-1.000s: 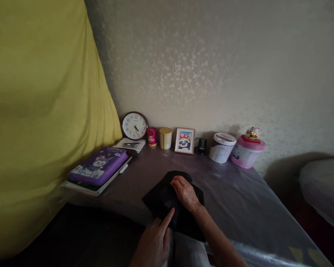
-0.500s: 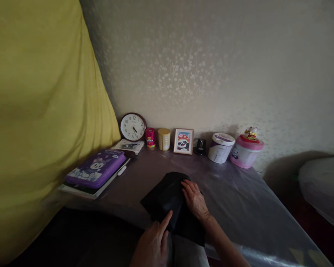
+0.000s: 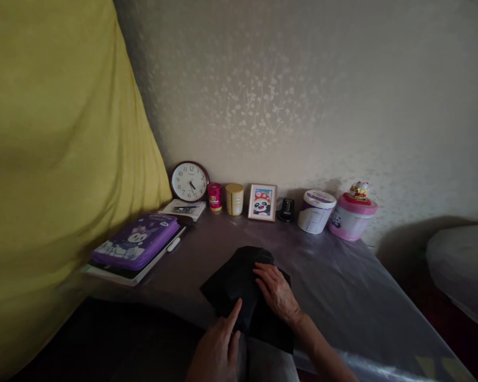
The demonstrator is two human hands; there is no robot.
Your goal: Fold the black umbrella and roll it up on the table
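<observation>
A folded piece of black fabric lies near the table's front edge, its exact kind hard to make out. My left hand is at its near side; the index finger is stretched out onto the fabric, with the thumb apart from it. The other fingers of that hand are hidden. On the fabric's right part rests my right hand, palm down, with its fingers stretched out over the cloth. A near corner of the fabric hangs down below the right wrist.
The table has a shiny grey cover. A purple case lies on books at left. Along the wall stand a clock, a pink can, a yellow-lidded can, a panda picture, a black device and two tubs.
My right hand has slid slightly left and nearer over the fabric. The left index finger has shifted a little left. The fabric has barely moved.
</observation>
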